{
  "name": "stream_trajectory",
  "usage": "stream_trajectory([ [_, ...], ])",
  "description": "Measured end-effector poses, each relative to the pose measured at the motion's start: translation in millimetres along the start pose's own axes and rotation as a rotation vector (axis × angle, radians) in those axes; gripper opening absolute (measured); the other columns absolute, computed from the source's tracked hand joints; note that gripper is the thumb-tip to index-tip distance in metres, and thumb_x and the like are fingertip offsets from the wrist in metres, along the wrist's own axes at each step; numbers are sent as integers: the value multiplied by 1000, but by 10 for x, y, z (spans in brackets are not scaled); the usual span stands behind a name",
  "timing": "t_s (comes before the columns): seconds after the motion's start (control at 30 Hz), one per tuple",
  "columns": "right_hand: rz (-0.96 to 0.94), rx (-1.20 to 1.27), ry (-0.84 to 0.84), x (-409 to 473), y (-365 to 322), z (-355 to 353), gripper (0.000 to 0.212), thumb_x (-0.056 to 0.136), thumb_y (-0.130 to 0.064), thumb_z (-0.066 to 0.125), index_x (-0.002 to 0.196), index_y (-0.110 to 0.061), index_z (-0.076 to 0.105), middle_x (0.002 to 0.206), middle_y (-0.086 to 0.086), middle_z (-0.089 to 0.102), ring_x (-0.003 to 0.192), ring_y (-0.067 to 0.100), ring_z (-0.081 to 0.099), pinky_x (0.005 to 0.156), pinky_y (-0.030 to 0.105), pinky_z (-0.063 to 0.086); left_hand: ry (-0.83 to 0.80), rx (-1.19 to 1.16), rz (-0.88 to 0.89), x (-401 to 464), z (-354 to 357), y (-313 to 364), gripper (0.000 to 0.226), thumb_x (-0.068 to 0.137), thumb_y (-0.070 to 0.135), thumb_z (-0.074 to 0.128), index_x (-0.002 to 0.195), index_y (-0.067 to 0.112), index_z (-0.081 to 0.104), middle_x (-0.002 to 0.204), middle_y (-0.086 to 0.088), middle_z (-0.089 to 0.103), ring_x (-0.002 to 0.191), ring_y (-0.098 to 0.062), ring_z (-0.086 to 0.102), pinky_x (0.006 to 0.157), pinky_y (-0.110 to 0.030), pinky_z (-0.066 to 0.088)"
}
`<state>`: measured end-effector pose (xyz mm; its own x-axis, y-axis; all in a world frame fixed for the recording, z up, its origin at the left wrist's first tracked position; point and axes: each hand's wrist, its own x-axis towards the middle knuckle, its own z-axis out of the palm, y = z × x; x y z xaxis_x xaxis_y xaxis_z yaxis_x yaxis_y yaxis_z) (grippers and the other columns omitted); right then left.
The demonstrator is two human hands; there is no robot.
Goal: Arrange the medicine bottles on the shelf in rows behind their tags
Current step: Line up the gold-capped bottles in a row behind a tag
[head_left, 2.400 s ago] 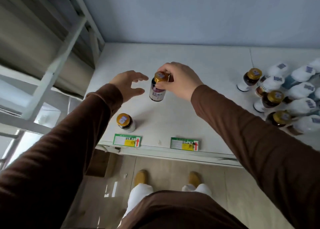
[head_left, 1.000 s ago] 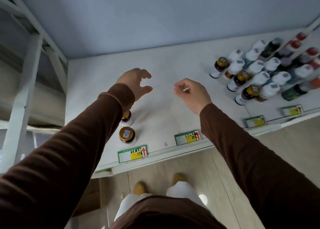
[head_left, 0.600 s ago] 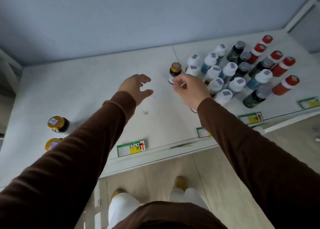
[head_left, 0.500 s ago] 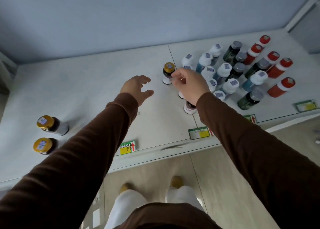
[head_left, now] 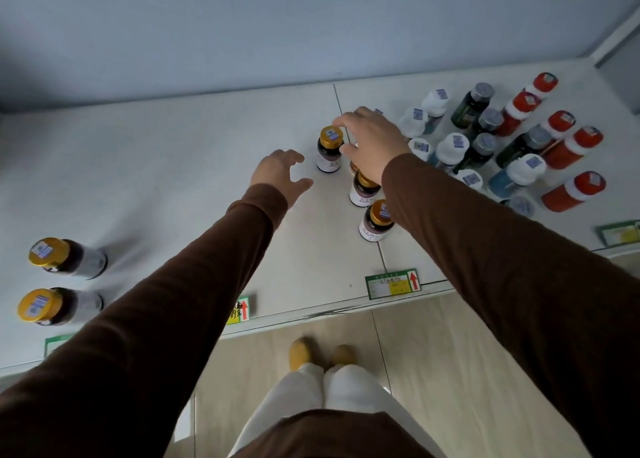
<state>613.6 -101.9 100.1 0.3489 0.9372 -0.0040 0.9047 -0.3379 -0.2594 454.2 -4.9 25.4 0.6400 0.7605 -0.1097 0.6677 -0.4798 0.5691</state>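
On the white shelf (head_left: pixel 166 180) a brown bottle with a gold cap (head_left: pixel 329 149) stands near the middle. My right hand (head_left: pixel 372 145) arches over it, index finger curled behind the cap and thumb against its right side. My left hand (head_left: pixel 280 175) hovers just left of it, fingers spread, holding nothing. Two more gold-capped bottles (head_left: pixel 376 219) stand partly under my right wrist. At the far left, two gold-capped bottles (head_left: pixel 52 255) stand one behind the other, behind a green tag (head_left: pixel 57 341). Other tags (head_left: pixel 393 283) sit on the front edge.
Several white-capped bottles (head_left: pixel 452 149), grey-capped dark bottles (head_left: pixel 476 102) and red-capped bottles (head_left: pixel 571 190) crowd the right side of the shelf. A blue wall closes the back. Another tag (head_left: pixel 240 310) shows beside my left sleeve. The floor and my feet lie below the edge.
The view swung right from the two left bottles to the cluster. My right hand reached forward and closed its fingers round the gold-capped bottle's cap; my left hand followed beside it.
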Motion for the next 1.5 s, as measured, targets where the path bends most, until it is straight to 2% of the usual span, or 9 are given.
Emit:
stream_trajectory([
  [0.2, -126, -80, -189, 272, 45, 97, 52, 93, -17, 60, 142, -24, 44, 137, 8, 49, 123, 29, 47, 100, 41, 40, -7, -27, -22, 182, 227, 30, 53, 80, 36, 71, 128, 19, 56, 125, -5, 59, 113, -25, 53, 99, -39, 44],
  [0.4, -165, -56, -199, 438, 116, 123, 41, 93, -19, 59, 133, -22, 50, 124, 8, 55, 115, 28, 51, 91, 37, 40, 75, -122, -83, 354, 429, 215, 47, 74, 40, 73, 114, 19, 60, 106, -3, 65, 96, -23, 54, 83, -33, 44],
  [0.53, -63, 193, -183, 498, 201, -36, 38, 93, -26, 60, 130, -20, 55, 124, 6, 60, 112, 24, 55, 88, 29, 39, 34, -555, -122, 268, 318, 222, 39, 76, 26, 77, 109, 23, 58, 100, 7, 68, 89, -11, 64, 80, -25, 51],
  [0.7, 18, 509, -150, 519, 218, -300, 39, 88, -45, 64, 115, -17, 68, 105, 2, 69, 95, 18, 65, 87, 33, 51, -237, -1109, -89, 87, -40, 230, 37, 86, 20, 67, 121, 6, 61, 112, -9, 69, 104, -19, 65, 95, -30, 51],
  [0.8, 61, 715, -124, 492, 150, -373, 41, 83, -53, 69, 96, -14, 70, 79, -5, 66, 67, 11, 60, 70, 30, 53, -373, -1331, -91, -5, -185, 228, 41, 91, 27, 60, 125, 4, 59, 113, -19, 68, 113, -28, 62, 98, -33, 50],
  [0.9, 74, 792, -107, 465, 72, -388, 48, 78, -56, 72, 93, -11, 67, 72, -7, 64, 58, 7, 55, 58, 23, 48, -404, -1411, -96, -84, -261, 230, 47, 92, 30, 57, 128, 0, 56, 113, -22, 67, 114, -29, 62, 97, -33, 51],
  [1.1, -6, 823, -159, 427, -165, -404, 37, 82, -47, 72, 102, -16, 70, 82, -3, 67, 65, 8, 59, 63, 23, 52, -274, -1240, -71, -241, -502, 134, 36, 88, 19, 62, 121, 6, 60, 114, -11, 66, 113, -26, 62, 100, -33, 48],
  [1.33, -140, 701, -112, 404, -1003, -280, 37, 80, -35, 77, 111, -17, 72, 97, -4, 70, 92, 14, 65, 92, 38, 54, -25, -682, -74, -513, -1168, -315, 39, 77, 4, 75, 112, 9, 58, 105, -3, 68, 92, -19, 68, 88, -34, 54],
  [1.5, -193, 574, -85, 383, -1908, -21, 36, 78, -41, 76, 106, -19, 70, 102, -3, 71, 95, 16, 65, 89, 37, 53, -22, -234, -72, -746, -1855, -1131, 45, 78, 11, 76, 119, 22, 61, 112, 8, 63, 108, -16, 59, 92, -30, 48],
])
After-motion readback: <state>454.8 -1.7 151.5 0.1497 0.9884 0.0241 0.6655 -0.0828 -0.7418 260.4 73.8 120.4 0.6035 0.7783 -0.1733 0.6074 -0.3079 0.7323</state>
